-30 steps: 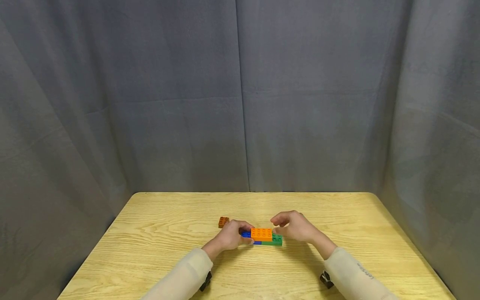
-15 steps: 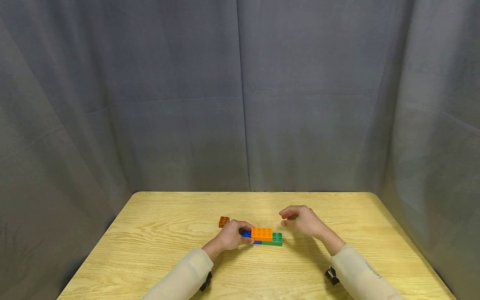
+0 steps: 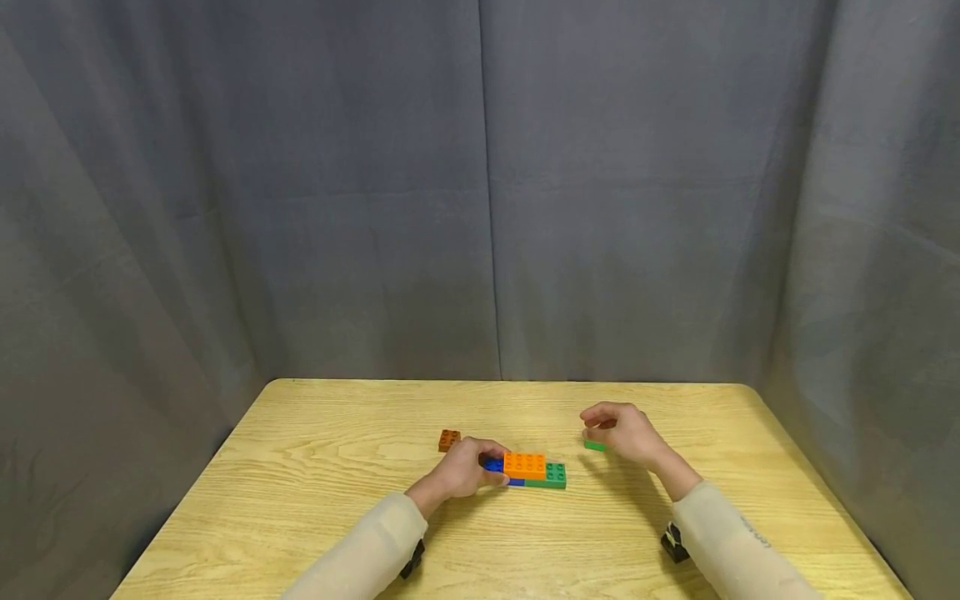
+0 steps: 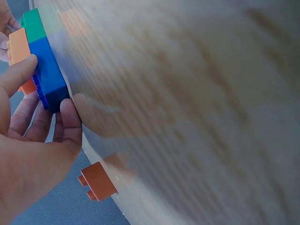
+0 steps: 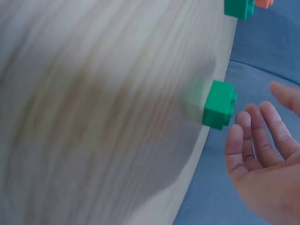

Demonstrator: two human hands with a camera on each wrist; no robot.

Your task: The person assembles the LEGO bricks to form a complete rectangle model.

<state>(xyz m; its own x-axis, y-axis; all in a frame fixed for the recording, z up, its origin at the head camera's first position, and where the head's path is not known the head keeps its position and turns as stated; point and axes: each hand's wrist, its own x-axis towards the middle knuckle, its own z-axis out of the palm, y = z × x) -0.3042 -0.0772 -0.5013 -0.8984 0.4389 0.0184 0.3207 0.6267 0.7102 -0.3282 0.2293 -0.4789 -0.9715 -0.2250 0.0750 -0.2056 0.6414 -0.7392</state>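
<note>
My left hand (image 3: 461,469) holds the end of a blue toy brick (image 4: 50,70), with the thumb on one side and fingers on the other. A green brick (image 3: 555,475) lies end to end with the blue one. An orange brick (image 3: 524,466) sits on top, bridging both. To the right, my right hand (image 3: 628,433) hovers over a small bright green brick (image 3: 595,445) on the table. In the right wrist view a gap shows between its relaxed fingers (image 5: 267,140) and that small green brick (image 5: 217,105).
A small brown-orange brick (image 3: 447,440) lies on the wooden table (image 3: 337,483), just beyond my left hand. Grey curtains (image 3: 375,208) hang behind the table and at both sides.
My right hand has moved right and away from the joined bricks, out over the small green brick, which now shows beneath it. The left hand keeps its hold on the blue brick.
</note>
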